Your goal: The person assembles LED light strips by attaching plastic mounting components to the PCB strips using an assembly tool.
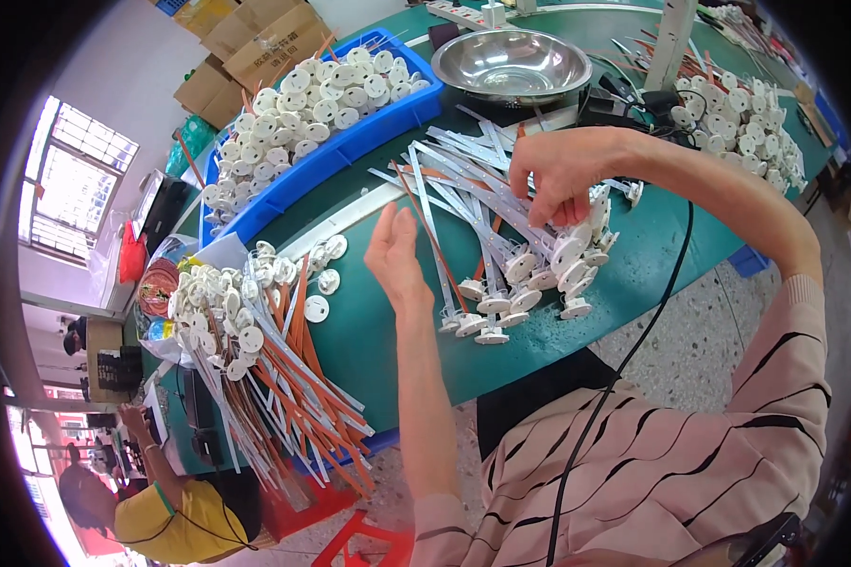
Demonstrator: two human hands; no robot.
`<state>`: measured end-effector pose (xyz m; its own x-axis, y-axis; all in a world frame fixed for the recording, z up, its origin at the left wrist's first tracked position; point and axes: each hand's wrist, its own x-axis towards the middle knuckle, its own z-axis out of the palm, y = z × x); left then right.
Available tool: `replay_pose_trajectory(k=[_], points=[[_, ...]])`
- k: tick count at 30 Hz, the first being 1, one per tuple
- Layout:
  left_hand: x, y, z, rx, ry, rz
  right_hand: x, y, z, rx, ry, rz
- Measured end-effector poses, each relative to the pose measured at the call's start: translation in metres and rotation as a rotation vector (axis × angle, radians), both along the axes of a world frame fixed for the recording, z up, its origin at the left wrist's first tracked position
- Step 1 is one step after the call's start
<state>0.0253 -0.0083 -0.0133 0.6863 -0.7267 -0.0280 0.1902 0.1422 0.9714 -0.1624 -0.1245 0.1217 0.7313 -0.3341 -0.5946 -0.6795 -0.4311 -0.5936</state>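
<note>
My left hand (395,253) is raised above the green table, its fingers stretched upward with nothing in them. To its right lies a loose bundle of flat white and orange-brown strips (482,194) with white round discs (520,267) at their near ends. My right hand (563,175) reaches over this bundle, its fingers curled down among the strips and discs. What lies between those fingertips is hidden. A second heap of similar strips (298,364) with white discs (217,312) lies left of my left hand and hangs over the table's near edge.
A blue crate (326,163) full of white discs stands at the back left. Behind the bundle is a steel bowl (511,66). More discs (742,123) are piled at the far right. A black cable (648,321) crosses the near edge. Another person (184,510) sits at lower left.
</note>
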Motion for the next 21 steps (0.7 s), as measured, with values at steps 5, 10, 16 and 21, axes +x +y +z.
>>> replay_pose_trajectory(k=[5, 10, 16, 21], points=[[0.002, -0.005, -0.007, -0.018, 0.002, 0.034, 0.010, 0.008, 0.012, -0.362, -0.047, 0.239], [-0.004, -0.008, -0.007, -0.096, -0.027, 0.074, 0.059, 0.019, 0.022, -0.553, -0.283, 0.304], [-0.005, -0.010, -0.012, -0.343, -0.054, 0.099, 0.171, 0.041, -0.017, -0.577, -0.621, 0.601], [0.001, -0.012, -0.021, -0.103, -0.151, 0.139, 0.250, 0.068, -0.066, -0.743, -0.622, 0.700]])
